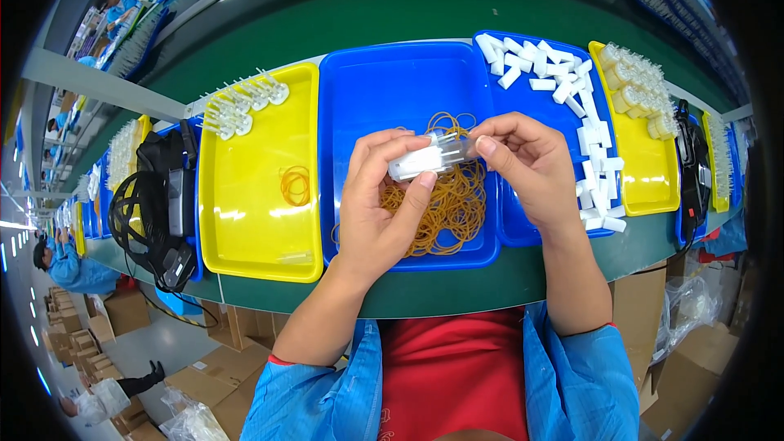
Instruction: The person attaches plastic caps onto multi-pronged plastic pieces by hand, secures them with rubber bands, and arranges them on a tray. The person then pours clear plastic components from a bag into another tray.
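Note:
My left hand (371, 204) is closed around a white block with clear plastic parts (420, 162), thumb below and fingers above. My right hand (535, 167) pinches the clear right end of the same piece between thumb and forefinger; its exact shape is partly hidden by the fingers. Both hands are above a blue tray (359, 73), whose lower part bears a heap of tan rubber bands (445, 224). Beside my right hand, another blue tray (523, 220) carries many loose white blocks (563, 90).
On the left, a yellow tray (253, 229) holds white pronged pieces (237, 106) and a few rubber bands (296, 185). Further right, a yellow tray (657, 167) has clear and cream pieces (637, 90). Black cabled gear (155, 204) lies at the left; cardboard boxes (208, 376) stand below.

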The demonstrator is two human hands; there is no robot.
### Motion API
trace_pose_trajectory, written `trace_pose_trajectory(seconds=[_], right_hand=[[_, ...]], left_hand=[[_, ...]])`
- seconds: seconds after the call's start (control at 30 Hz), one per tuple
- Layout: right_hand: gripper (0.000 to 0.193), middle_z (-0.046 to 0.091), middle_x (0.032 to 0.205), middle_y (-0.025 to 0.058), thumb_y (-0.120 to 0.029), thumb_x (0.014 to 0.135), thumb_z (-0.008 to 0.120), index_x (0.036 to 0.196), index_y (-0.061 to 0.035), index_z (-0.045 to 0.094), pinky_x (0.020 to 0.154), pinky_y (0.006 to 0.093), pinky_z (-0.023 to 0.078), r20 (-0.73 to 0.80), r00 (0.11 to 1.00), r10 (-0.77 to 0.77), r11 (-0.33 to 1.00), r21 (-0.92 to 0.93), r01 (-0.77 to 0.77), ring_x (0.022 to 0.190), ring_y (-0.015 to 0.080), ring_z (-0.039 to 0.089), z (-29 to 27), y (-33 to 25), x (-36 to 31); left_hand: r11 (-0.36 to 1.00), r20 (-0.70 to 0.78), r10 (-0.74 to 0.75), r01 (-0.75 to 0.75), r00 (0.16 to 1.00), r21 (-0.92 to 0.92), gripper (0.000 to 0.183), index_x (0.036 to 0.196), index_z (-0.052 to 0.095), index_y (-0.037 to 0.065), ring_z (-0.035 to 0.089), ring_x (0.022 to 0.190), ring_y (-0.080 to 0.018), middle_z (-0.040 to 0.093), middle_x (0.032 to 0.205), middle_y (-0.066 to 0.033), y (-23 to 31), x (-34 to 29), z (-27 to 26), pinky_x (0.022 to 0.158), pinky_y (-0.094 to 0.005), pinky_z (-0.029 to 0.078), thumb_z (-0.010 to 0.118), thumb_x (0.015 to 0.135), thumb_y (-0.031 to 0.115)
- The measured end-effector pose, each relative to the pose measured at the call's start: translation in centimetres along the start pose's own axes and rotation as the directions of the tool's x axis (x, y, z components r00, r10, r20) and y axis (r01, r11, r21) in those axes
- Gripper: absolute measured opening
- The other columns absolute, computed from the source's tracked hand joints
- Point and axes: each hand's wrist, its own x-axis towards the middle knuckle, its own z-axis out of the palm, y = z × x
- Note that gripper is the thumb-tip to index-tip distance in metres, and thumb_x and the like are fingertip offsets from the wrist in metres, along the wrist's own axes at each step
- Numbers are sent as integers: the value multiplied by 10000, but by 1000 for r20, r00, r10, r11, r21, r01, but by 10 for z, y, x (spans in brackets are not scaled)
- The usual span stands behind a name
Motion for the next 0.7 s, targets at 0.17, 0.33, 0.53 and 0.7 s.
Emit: trace_pose_trajectory(seconds=[0.17,0.33,0.53,0.7], right_hand=[[160,794,1101,82,-72,1037,800,1167,20,779,876,246,595,-36,999,-35,998,-56,33,979,103,727,6,2,-2],[162,796,1092,79,-72,1035,804,1168,17,784,837,231,580,-61,997,-42,995,-88,37,960,90,713,10,4,-5],[169,802,1096,74,-80,1037,804,1172,19,783,834,230,573,-62,995,-84,993,-89,78,959,81,710,13,4,-6],[170,807,1093,69,-85,1042,800,1176,18,784,841,238,576,-66,996,-57,994,-94,51,949,82,715,12,6,-6]], left_hand=[[1000,-31,-10,9,999,-22,302,1310,724,35,647,1269,-275,609,1348,-187,1,0,0,1014,-343,557,769,1011,36],[1000,-49,14,-13,999,18,281,1288,733,40,665,1233,-261,623,1327,-185,-1,0,-2,968,-328,572,772,1010,36],[1000,-79,-16,18,997,25,264,1259,742,52,689,1164,-225,636,1311,-168,-2,-1,0,810,-268,585,789,1000,40],[997,-11,-75,75,997,27,245,1280,685,11,630,1266,-199,589,1370,-128,3,-2,-2,1036,-312,542,729,1040,-6]])
